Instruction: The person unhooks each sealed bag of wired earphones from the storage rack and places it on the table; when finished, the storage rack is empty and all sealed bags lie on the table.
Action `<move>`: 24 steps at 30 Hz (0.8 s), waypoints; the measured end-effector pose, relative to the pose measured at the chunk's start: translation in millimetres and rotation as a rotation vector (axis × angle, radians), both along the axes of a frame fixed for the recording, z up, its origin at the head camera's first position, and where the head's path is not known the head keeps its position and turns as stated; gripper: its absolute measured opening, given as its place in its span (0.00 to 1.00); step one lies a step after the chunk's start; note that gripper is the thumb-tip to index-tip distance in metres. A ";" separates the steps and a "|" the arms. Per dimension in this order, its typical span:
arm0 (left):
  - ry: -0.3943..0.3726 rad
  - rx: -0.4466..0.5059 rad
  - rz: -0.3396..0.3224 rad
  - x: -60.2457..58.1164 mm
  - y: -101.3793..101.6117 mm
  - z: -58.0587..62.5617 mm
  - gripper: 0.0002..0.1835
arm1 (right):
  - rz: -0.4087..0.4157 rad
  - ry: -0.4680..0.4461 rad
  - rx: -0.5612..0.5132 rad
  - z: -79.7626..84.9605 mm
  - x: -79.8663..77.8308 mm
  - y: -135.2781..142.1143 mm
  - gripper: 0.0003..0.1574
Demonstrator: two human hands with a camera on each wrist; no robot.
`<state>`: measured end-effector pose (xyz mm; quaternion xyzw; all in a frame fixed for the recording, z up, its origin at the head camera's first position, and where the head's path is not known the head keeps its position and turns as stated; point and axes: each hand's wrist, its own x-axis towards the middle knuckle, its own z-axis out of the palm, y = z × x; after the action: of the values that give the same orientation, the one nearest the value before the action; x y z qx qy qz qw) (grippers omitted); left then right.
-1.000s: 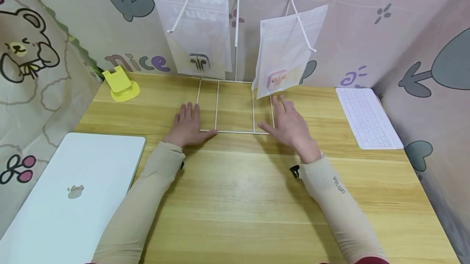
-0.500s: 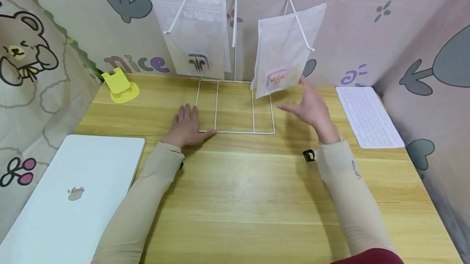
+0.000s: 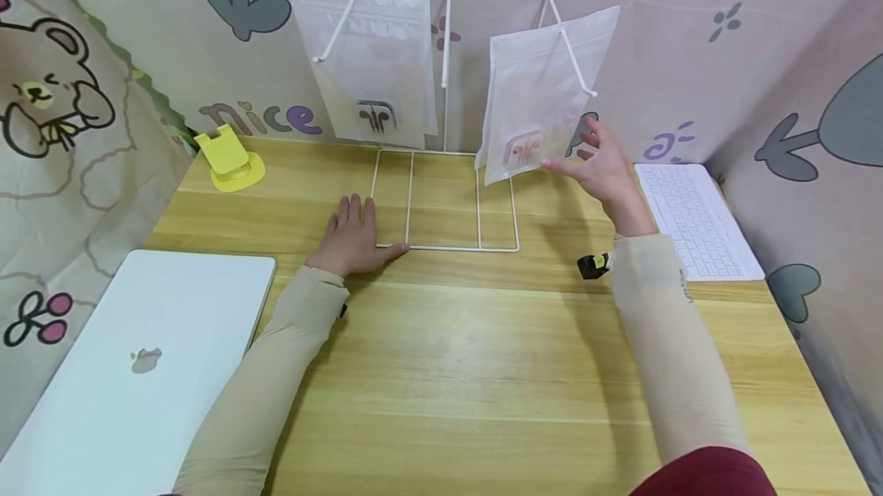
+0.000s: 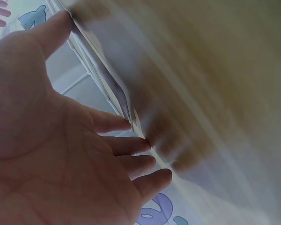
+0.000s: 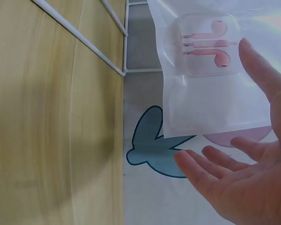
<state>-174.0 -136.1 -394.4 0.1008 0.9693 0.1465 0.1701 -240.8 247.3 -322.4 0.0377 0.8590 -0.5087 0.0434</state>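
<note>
When viewed from above, note pink-earphone bag [image 3: 527, 97] hung from wire rack [image 3: 448, 248], steep in long axis, just left of nearer right hand [image 3: 605, 172], outspread, gripping nothing; cannot tell if touching; log left hand [image 3: 350, 245] farther off, straight-fingered at rack's left front.

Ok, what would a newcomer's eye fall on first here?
Probably the left bag with dark earphones and the right bag with pink earphones, both hanging on the white wire rack at the back. Next, perhaps, the right hand, open beside the right bag, and the left hand at the rack's front left corner. The bright yellow stand at the table's back left also stands out.
</note>
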 end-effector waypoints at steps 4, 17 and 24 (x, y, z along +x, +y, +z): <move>0.002 -0.014 -0.004 0.1 0.2 1.0 0.58 | 0.020 0.003 -0.040 0.1 -0.6 0.0 0.70; 0.016 -0.034 -0.009 -0.1 0.4 -0.1 0.58 | -0.062 0.030 -0.058 -1.7 2.2 -2.4 0.58; 0.008 -0.025 -0.007 0.3 0.7 -0.5 0.58 | -0.204 0.160 -0.148 -5.2 6.0 -0.2 0.22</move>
<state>-173.6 -135.4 -394.8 0.1027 0.9713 0.1335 0.1679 -234.8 247.1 -327.5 0.0806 0.8115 -0.5740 -0.0744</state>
